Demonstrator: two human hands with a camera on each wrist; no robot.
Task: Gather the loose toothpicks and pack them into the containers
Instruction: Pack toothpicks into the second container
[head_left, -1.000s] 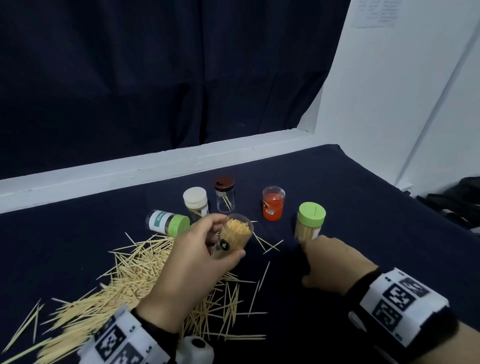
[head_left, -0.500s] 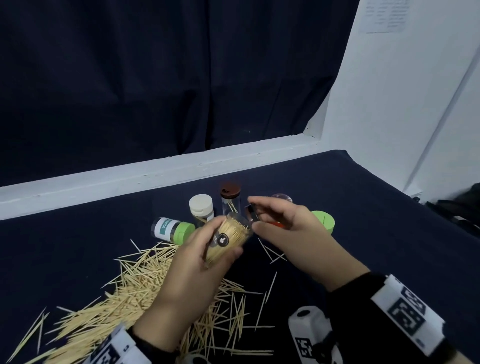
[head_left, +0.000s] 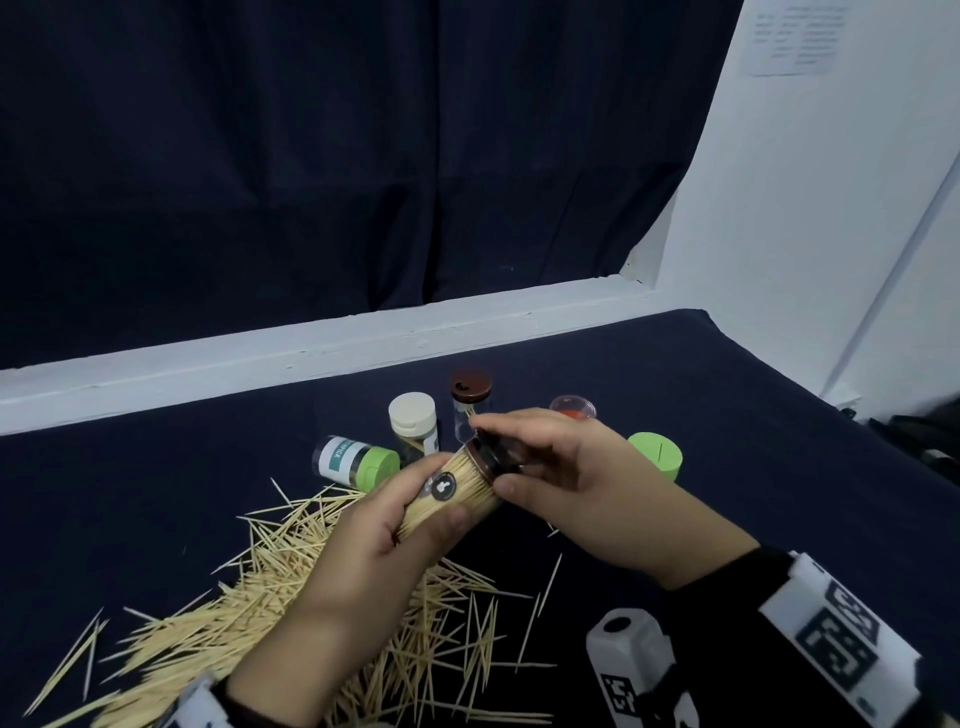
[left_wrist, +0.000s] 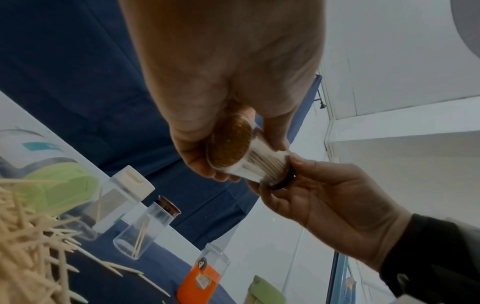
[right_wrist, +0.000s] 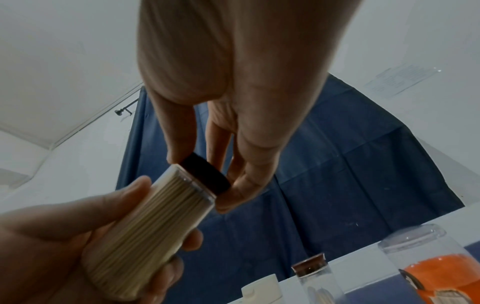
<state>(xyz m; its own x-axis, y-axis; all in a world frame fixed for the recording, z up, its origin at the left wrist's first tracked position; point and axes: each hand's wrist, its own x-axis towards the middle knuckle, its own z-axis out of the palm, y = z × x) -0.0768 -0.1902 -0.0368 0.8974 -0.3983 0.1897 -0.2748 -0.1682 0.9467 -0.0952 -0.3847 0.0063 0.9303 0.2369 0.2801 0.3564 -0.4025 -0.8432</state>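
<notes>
Head view: left hand grip wraps full toothpick container; right hand grip pinches dark lid at container mouth.

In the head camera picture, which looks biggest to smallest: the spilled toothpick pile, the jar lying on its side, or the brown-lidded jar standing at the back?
1. toothpick pile, by far the largest.
2. lying jar.
3. brown-lidded jar: farther back and partly behind the right hand, so 2 and 3 are uncertain.

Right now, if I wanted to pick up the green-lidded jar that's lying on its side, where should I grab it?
Probably around the labelled middle of the lying jar, coming down from above, thumb on one long side and fingers on the other. It is round and on its side, so it may roll; its green lid lies close to the loose toothpicks.
</notes>
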